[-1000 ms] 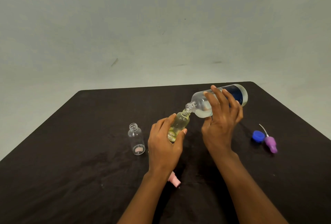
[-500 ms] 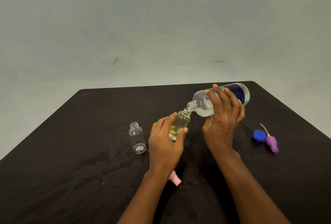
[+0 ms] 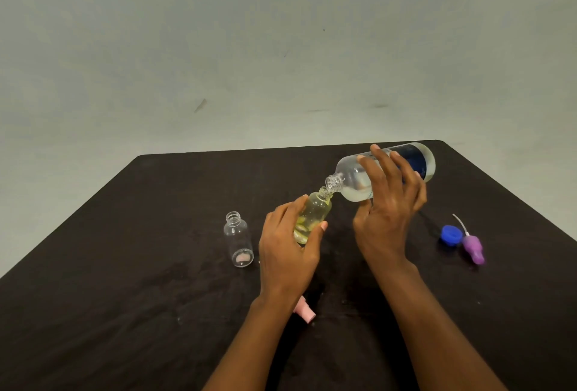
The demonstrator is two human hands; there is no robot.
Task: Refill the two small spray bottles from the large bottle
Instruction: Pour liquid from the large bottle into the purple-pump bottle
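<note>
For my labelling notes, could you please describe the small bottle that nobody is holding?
On the black table, look just left of the left hand. The clear bottle stands upright there, uncapped. Unlike the held bottle, it is untouched and shows no yellowish liquid.

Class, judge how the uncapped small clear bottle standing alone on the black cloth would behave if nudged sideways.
The small clear plastic bottle looks empty, so it is probably light and easy to tip. Its round body would likely roll once down.
</note>
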